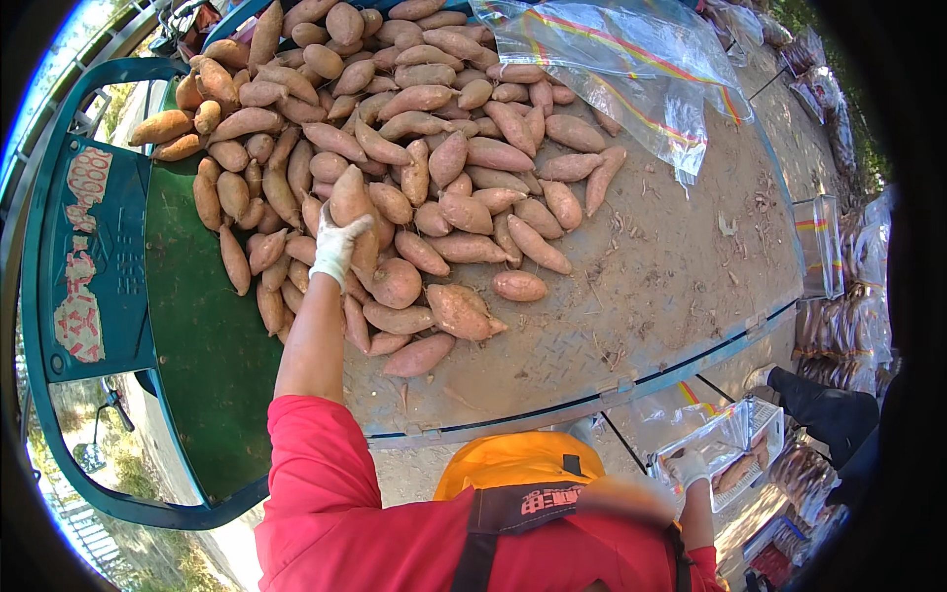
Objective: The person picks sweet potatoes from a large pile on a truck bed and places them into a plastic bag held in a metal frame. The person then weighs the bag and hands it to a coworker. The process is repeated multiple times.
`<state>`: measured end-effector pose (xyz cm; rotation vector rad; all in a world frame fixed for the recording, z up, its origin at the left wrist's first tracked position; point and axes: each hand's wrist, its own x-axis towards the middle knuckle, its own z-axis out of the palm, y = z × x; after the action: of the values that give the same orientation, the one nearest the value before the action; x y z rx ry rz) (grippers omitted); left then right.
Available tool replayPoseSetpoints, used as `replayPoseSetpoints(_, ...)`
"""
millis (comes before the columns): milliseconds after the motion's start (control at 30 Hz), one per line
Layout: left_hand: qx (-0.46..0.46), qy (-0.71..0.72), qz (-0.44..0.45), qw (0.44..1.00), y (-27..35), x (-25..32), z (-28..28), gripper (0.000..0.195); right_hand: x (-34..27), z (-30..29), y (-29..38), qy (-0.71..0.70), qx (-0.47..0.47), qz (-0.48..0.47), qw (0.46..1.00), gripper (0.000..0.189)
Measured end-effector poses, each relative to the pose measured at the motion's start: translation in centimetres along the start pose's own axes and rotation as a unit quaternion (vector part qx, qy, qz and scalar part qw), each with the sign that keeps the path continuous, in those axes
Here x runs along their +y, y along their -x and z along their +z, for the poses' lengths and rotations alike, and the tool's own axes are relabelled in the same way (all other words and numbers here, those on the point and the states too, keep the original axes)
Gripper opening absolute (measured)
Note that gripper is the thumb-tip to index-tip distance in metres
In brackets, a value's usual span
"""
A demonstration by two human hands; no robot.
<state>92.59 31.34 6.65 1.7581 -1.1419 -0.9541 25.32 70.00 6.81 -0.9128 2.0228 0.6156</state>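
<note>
My left hand [339, 244], in a white glove, grips a long sweet potato [351, 194] at the near side of a large heap of sweet potatoes [414, 100]. A round sweet potato [397, 283] and a knobbly one [460, 311] lie close by on the truck bed [651, 259]. Low on the right, my gloved right hand [686, 469] is at the left end of a white crate [769, 433]. The crate is lined with clear plastic and has a few sweet potatoes [736, 473] inside. My right fingers are too small and partly hidden to show their grip.
A clear plastic bag [621, 55] with red and yellow stripes covers the bed's far right corner. A teal metal rail [41, 296] bounds the left side. Several filled bags [843, 325] stand on the ground at right, beside another person's dark-trousered leg [821, 407].
</note>
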Motion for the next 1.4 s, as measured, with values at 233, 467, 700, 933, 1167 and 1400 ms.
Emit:
replayPoseSetpoints(233,-0.238,0.688,-0.204,0.655,3.2,5.6,3.3,0.078,-18.1,-7.2,-0.5,-0.368,0.021,-0.282,0.886,0.037)
replayPoseSetpoints(467,-0.376,0.534,-0.313,0.689,13.7,9.3,14.2,0.075,-35.2,-8.0,4.8,-0.592,-0.280,-0.378,0.655,0.088)
replayPoseSetpoints(700,-0.280,0.065,-0.059,0.956,21.0,1.7,20.7,0.047,-32.1,-1.8,1.6,-0.742,-0.405,-0.189,0.500,0.077)
replayPoseSetpoints(933,-0.282,-0.359,0.211,0.864,17.5,1.9,13.2,0.055,-26.2,-2.5,-6.7,-0.799,-0.191,-0.115,0.559,0.078)
replayPoseSetpoints(1167,-0.402,-0.540,0.368,0.642,11.7,-2.8,11.9,0.082,-22.2,-13.0,-14.0,-0.604,0.187,-0.060,0.772,0.091)
replayPoseSetpoints(1400,-0.370,-0.390,0.208,0.817,11.7,1.6,13.5,0.090,-19.1,-12.1,-18.9,-0.357,0.252,-0.021,0.899,0.107)
